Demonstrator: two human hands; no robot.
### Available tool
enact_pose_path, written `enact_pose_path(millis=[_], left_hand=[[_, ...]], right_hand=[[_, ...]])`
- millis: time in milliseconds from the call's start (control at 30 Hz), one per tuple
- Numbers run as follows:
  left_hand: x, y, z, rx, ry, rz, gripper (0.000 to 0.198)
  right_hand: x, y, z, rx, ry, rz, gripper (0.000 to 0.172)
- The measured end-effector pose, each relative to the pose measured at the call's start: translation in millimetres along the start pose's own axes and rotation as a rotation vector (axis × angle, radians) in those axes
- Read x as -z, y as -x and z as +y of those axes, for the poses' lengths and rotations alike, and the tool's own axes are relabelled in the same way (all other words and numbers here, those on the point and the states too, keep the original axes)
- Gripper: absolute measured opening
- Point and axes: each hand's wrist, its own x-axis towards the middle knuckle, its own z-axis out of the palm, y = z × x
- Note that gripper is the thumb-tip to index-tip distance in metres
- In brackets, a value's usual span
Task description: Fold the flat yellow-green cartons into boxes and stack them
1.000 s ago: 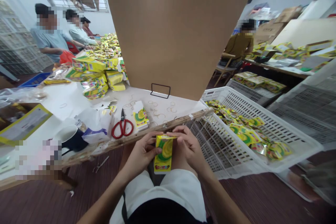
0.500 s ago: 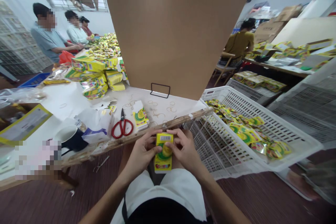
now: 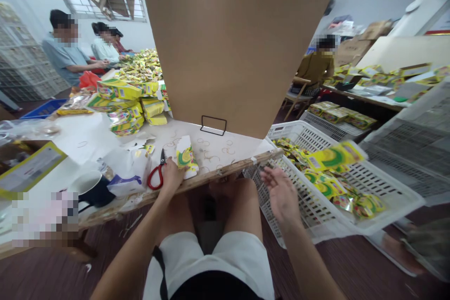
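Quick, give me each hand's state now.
Left hand: at the flat carton stack, grip cannot be told.
Right hand: open, holding nothing, beside the white basket.

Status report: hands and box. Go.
Left hand touching flat cartons beside scissors. Right hand open, empty. Yellow box blurred, airborne over basket. Nothing between them.

bare forearms, white shorts, black top hem

Nothing is legible: the print on the yellow-green boxes (image 3: pixel 119 89) left of the cardboard sheet (image 3: pixel 239 42), and on the carton (image 3: pixel 333 155) right of it, is blurred.
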Motion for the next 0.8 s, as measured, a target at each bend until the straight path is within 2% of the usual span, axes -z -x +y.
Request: enact_pose_path(millis=[100, 200, 267, 300, 400, 433, 533, 600, 667, 800], left_hand=[[5.6, -11, -10, 0.038, 0.053, -0.033, 0.052], [19.8, 0, 0, -0.019, 0.140, -0.071, 0.029], [29.7, 22, 15, -0.104, 0.217, -0.121, 0.023], [34.1, 36, 23, -0.154, 0.259, -0.162, 0.022], [45.5, 79, 47, -0.318, 0.404, -0.304, 0.019], [48.8, 91, 52, -0.418, 0.527, -0.379, 0.022], [56.5, 113, 57, -0.477, 0.680, -0.482, 0.020], [57.7, 117, 55, -0.413, 0.725, -0.560, 0.019], [54.8, 118, 51, -0.304, 0.861, -0.691, 0.027], [44.1, 121, 49, 0.077, 1.213, -0.927, 0.046]], right_hand=[[-4, 13, 19, -0.095, 0.087, -0.067, 0.049], [-19, 35, 28, -0.003, 0.271, -0.155, 0.037], [-32, 50, 26, 0.149, 0.473, -0.301, 0.029], [-39, 57, 24, 0.248, 0.580, -0.390, 0.031], [-56, 73, 19, 0.522, 0.806, -0.628, 0.050], [-59, 76, 19, 0.566, 0.831, -0.686, 0.054], [-61, 78, 21, 0.533, 0.808, -0.755, 0.051], [-58, 79, 24, 0.461, 0.766, -0.720, 0.045], [-56, 81, 26, 0.404, 0.701, -0.687, 0.039], [-58, 91, 24, 0.303, 0.541, -0.669, 0.027]])
